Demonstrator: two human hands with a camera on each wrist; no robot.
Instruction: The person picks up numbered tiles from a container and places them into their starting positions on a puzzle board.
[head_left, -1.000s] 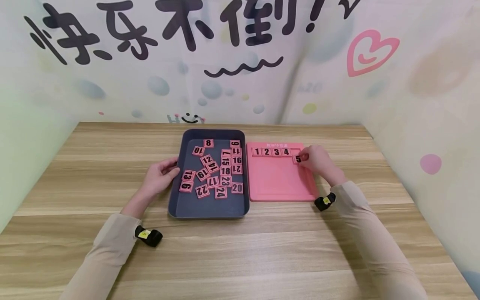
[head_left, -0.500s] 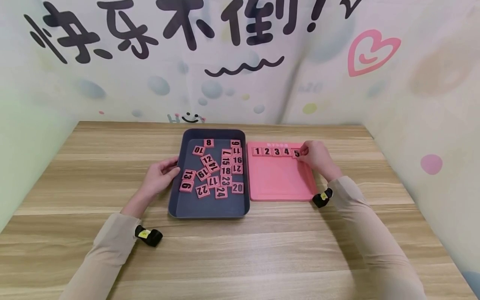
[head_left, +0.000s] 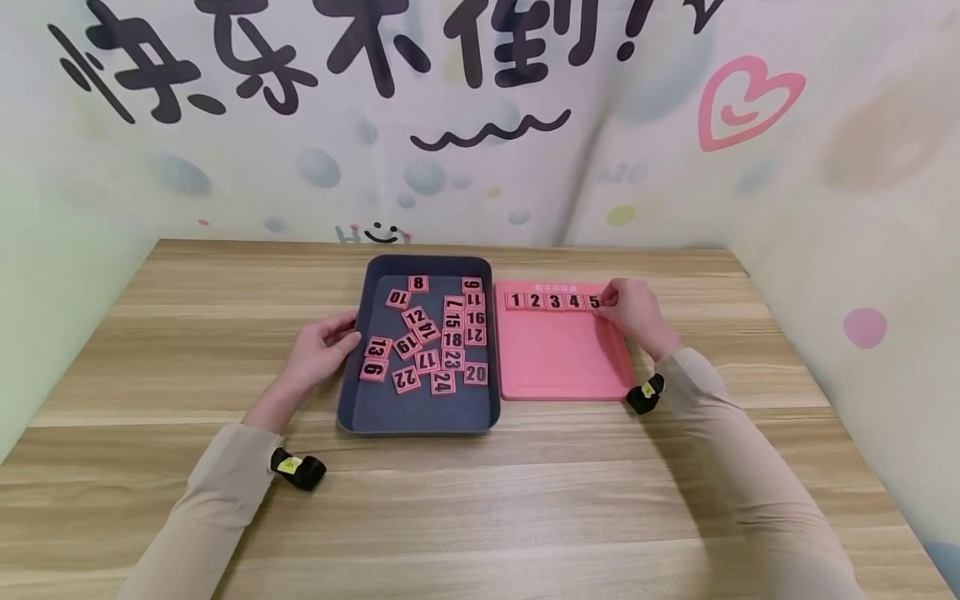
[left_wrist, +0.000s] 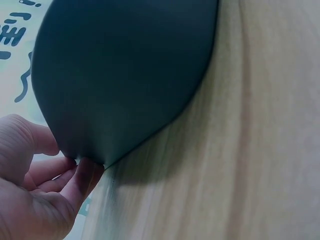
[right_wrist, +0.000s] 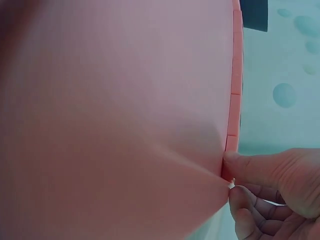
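My left hand [head_left: 313, 357] holds the left rim of a dark blue-grey tray [head_left: 420, 415], thumb and fingertips at its edge in the left wrist view. Loose pink number tiles lie in the tray, some turned sideways or upside down. To its right is a pink number puzzle board [head_left: 558, 358], where tiles 1 to 5 form a row along the top. My right hand [head_left: 636, 315] pinches the number 5 tile [head_left: 593, 302] at the row's right end. In the right wrist view the thumb [right_wrist: 255, 167] presses against the end of the tile row.
Both tray and board lie on a wood-grain table [head_left: 450, 508]. Behind it hangs a white backdrop [head_left: 480, 192] with large black characters and coloured spots. A black wrist camera [head_left: 298, 469] sits at the left cuff, another wrist camera [head_left: 646, 394] at the right.
The number 5 tile has moved up and back with my right hand, from below the row into line beside tile 4. My left hand has stayed at the tray's edge.
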